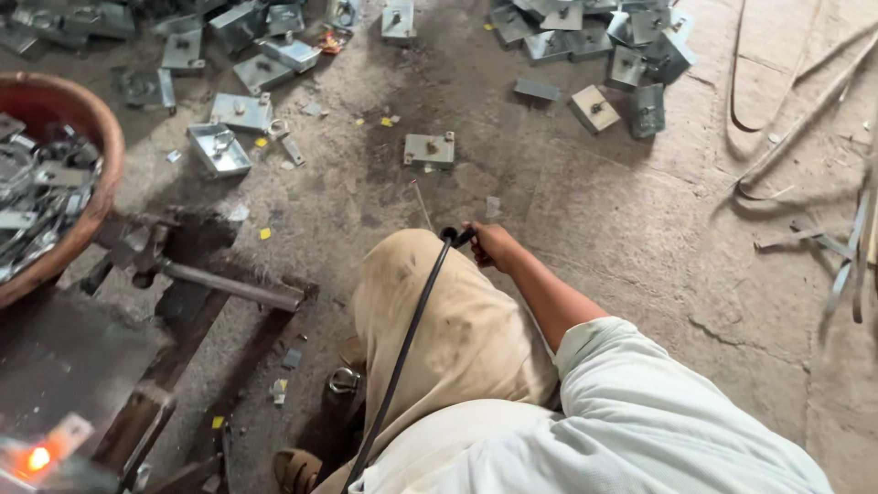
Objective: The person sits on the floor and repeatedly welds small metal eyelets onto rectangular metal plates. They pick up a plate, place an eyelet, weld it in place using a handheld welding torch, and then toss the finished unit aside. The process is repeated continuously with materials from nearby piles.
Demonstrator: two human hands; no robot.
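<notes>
We look down at our own lap: beige trousers, white shirt, sitting on a rough concrete floor (640, 238). Only our right hand (492, 244) shows. It's closed round the end of a black cable (407, 343), fingers curled over the plug-like tip just past our knee. The cable runs from that hand down across the thigh twd the bottom edge of the view, lying on the trouser cloth. Left hand isn't in view, so can't tell its state.

A thin light wire (421, 203) lies on the floor just ahead of the knee, near the hand but apart from it.

Ahead of the hand, a small metal box w/ a knob (429, 148) sits alone on the floor. More such grey metal boxes lie scattered: one heap at top right (604, 46), another spread at top left (242, 64), incl. an open tray-shaped one (218, 149). Small yellow scraps dot the floor between them.

At left, a big reddish-brown basin (99, 151) holds a pile of metal parts. Below it stands a dark, worn metal bench or press (183, 311) w/ a steel rod (229, 286) lying across it. Bottom left corner, sth glows orange (38, 457); too blurred to say what. Beside our leg, a sandalled foot (297, 468) rests on the floor.

At right, bent metal strips (823, 247) lie near the edge, well apart from the hand.
</notes>
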